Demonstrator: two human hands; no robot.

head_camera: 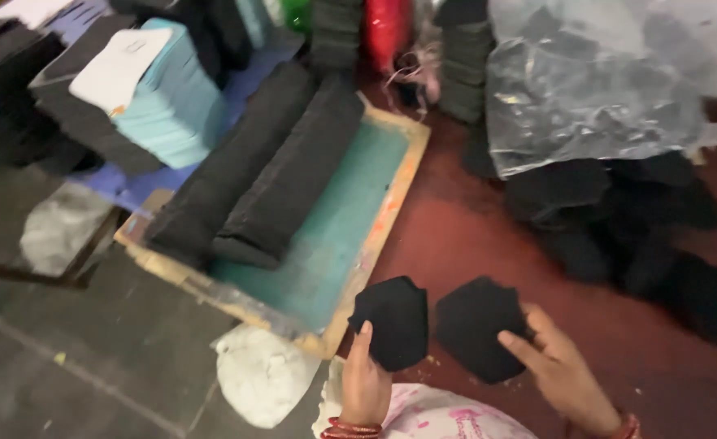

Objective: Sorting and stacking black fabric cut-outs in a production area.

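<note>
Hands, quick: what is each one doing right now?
Left hand: closed on a flat black hexagonal fabric piece.
Right hand: holding a second flat black fabric piece, fingers pressed on its edge.

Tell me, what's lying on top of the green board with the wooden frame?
Two long rows of stacked black pieces lie across the green board, leaning side by side. The part of the board beneath them is covered, so it cannot be seen.

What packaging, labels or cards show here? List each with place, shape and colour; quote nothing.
Clear plastic bag: upper right, crumpled, transparent, over dark pieces.
White card: upper left, atop the pale blue stack, rounded shape, white.
Red bag: top centre, glossy, partly hidden.
No screens or signs.
</note>
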